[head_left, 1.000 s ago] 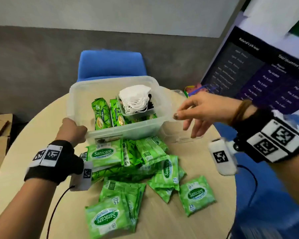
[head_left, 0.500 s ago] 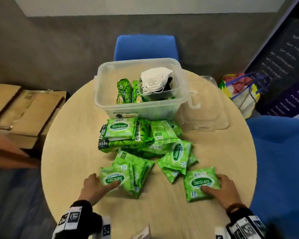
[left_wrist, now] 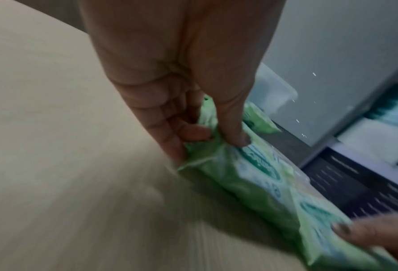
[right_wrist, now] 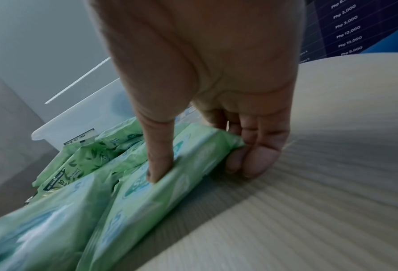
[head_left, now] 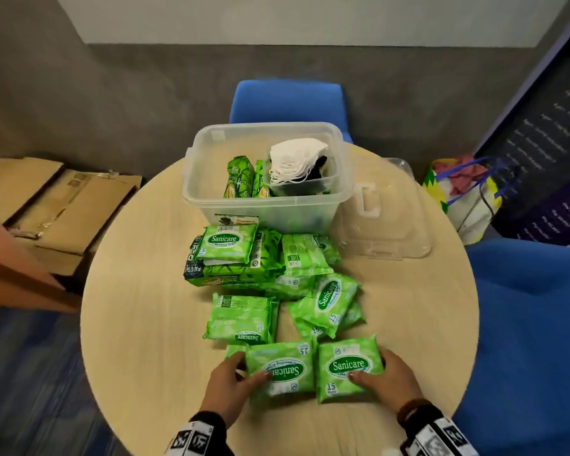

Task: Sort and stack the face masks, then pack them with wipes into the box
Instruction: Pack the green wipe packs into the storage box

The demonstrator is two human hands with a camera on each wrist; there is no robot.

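Wipe packs are held one in each hand at the near edge of the round table (head_left: 139,324). The left hand (head_left: 226,381) is closed on the left-hand pack (head_left: 283,373), thumb on its printed face and fingers curled at its outer end. The right hand (head_left: 390,378) is closed the same way on the right-hand pack (head_left: 348,370); in the right wrist view the thumb (right_wrist: 157,165) is pressed into the top while the fingers are tucked under the far end. The two packs lie flat and side by side, inner edges touching, so that each is gripped from its outer end.

The clear plastic box (head_left: 267,212) stands straight ahead at the far side of the table, well apart from both hands, with its long axis running left to right. Neither hand is plainly nearer to it. The loose heap of packs (head_left: 277,274) lies between the hands and the box, so the carry would probably be made over it.

Two green packs (head_left: 244,177) are seen upright inside the box; at least nine more are counted on the table, overlaps hiding any others. One stack of white face masks (head_left: 293,159) sits in the box's right part, with something dark behind it. One clear lid (head_left: 385,222) lies just beside the box on its right.
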